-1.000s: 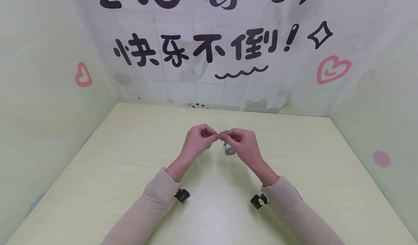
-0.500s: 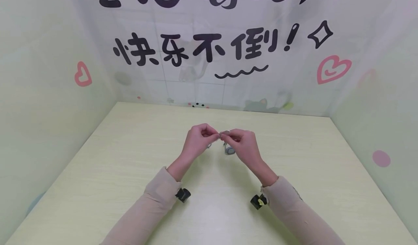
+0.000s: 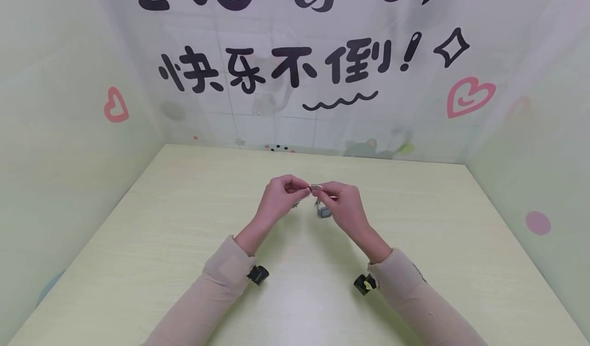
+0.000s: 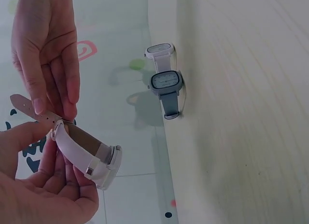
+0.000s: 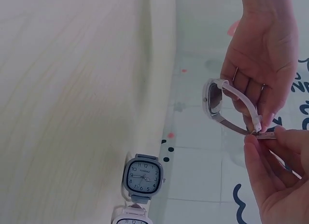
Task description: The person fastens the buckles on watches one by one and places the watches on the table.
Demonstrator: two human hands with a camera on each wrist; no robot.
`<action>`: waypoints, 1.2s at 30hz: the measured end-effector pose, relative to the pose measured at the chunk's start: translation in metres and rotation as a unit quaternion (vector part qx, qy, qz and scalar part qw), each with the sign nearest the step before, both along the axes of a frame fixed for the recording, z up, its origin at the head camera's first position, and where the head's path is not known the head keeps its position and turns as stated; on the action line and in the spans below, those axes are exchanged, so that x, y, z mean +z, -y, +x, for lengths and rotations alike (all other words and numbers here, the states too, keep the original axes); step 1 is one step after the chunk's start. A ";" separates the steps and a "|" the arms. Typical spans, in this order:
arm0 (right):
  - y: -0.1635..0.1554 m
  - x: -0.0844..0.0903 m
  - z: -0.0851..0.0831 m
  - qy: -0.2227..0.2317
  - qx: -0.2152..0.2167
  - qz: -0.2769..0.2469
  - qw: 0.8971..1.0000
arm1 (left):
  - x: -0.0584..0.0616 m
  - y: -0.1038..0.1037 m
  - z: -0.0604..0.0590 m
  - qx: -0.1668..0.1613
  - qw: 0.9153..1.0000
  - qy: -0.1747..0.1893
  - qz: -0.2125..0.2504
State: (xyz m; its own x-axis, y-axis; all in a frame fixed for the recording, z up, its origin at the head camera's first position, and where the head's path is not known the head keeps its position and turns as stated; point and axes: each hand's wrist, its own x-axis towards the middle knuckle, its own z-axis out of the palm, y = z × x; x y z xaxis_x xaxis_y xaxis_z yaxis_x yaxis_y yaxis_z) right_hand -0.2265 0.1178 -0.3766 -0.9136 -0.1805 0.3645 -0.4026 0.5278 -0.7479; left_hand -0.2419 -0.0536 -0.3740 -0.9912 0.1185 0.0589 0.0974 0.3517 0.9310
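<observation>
Both hands are raised over the middle of the table with a white-strapped watch (image 4: 91,159) between them. My left hand (image 3: 301,187) curls its fingers round the strap near the square case (image 5: 212,98). My right hand (image 3: 322,192) pinches the loose strap end (image 4: 29,105) at the buckle (image 5: 258,127). In the head view only a sliver of the watch strap (image 3: 316,186) shows between the fingertips. Below the hands a grey watch (image 3: 324,212) with a square pale dial (image 5: 142,175) stands on the table, untouched.
A second white watch (image 4: 159,52) stands just behind the grey one (image 4: 165,84). The pale wooden table (image 3: 184,243) is closed in by printed plastic sheeting on the left, back (image 3: 295,69) and right. Black wrist cameras (image 3: 257,275) sit on both sleeves.
Hardly anything: the right hand's fingertips have edged slightly toward the left hand along the strap. Both arms stay where they were.
</observation>
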 end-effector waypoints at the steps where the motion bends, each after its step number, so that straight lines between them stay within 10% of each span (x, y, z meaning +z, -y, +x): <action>1: 0.000 0.000 0.000 0.001 0.000 0.008 1.000 | 0.000 0.000 0.000 -0.003 1.000 0.003 -0.002; 36: -0.005 0.007 -0.002 0.013 0.019 0.020 1.000 | 0.003 0.009 0.005 -0.048 0.997 -0.033 -0.050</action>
State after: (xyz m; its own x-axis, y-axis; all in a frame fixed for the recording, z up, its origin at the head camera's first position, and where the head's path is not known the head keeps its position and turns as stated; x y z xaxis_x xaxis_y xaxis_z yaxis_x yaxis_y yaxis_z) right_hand -0.2282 0.1225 -0.3694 -0.9145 -0.2300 0.3329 -0.4045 0.5423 -0.7364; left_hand -0.2368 -0.0626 -0.3707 -0.9693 0.2214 0.1069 0.1953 0.4292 0.8819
